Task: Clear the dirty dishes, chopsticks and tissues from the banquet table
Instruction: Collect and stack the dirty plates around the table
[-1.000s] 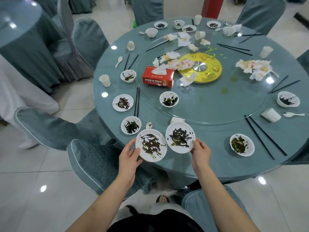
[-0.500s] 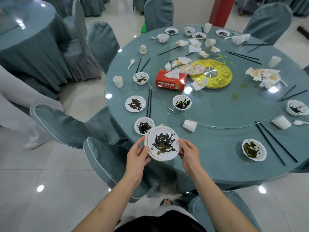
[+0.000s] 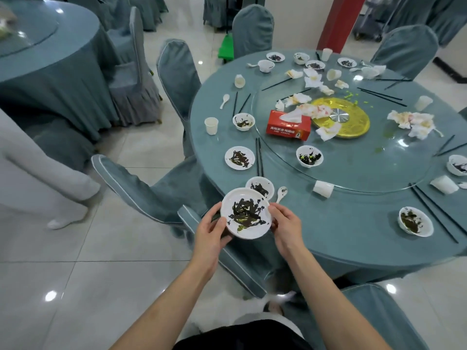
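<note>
Bright, even indoor light, probably from ceiling fixtures: white glare spots on the glossy floor tiles point(image 3: 50, 296) and on the glass turntable point(image 3: 401, 142). Shadows soft, faint under the table point(image 3: 353, 231). Wide-angle bending at the edges; chairs point(image 3: 141, 183) curve. Slight overall softness, far background blurrier.

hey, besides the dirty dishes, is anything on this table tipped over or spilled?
Yes. A white paper cup lies on its side by the turntable's near rim, and another tipped cup lies toward the right edge. Green bits are scattered beyond the gold centre disc, and crumpled stained tissues are strewn over the glass.
</note>
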{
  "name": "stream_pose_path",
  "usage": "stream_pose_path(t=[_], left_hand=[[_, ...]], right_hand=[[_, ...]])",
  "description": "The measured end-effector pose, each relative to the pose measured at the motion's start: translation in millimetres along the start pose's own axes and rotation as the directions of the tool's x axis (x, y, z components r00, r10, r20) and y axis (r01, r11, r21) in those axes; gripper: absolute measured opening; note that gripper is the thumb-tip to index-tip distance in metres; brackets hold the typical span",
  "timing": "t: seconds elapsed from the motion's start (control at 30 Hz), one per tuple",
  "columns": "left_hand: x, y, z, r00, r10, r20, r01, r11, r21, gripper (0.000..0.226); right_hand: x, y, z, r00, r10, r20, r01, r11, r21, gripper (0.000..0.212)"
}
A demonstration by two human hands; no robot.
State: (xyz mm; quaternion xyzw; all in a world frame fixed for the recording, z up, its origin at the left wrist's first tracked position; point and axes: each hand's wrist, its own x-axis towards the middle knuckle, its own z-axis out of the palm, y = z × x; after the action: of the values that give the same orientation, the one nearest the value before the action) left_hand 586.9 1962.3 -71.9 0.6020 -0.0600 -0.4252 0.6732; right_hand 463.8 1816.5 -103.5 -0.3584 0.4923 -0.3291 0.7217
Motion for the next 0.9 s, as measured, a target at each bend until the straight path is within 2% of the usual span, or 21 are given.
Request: stream_pose_path(t=[0.23,0.47,0.9], left_hand=[[-1,23,-72,1.000,-0.002,-0.008,0.002,1.000,-0.025,0.032],[6,30,-97,1.000,-0.007,-0.022,0.006,0.998,-0.065,0.037],[97,87,-123,0.999,0.009,-0.044,-0.010,1.000,-0.029,0.037]], right_hand=[[-31,34,58,1.000,-0.019,-0.001,0.019,1.000,-0.020,0.013],[-37,37,86,0.998,-0.068,-0.005,0.067,0.997,-0.035,0.012],[40,41,173,1.000,-0.030,0.006,0.029,0.999,0.038,0.012]])
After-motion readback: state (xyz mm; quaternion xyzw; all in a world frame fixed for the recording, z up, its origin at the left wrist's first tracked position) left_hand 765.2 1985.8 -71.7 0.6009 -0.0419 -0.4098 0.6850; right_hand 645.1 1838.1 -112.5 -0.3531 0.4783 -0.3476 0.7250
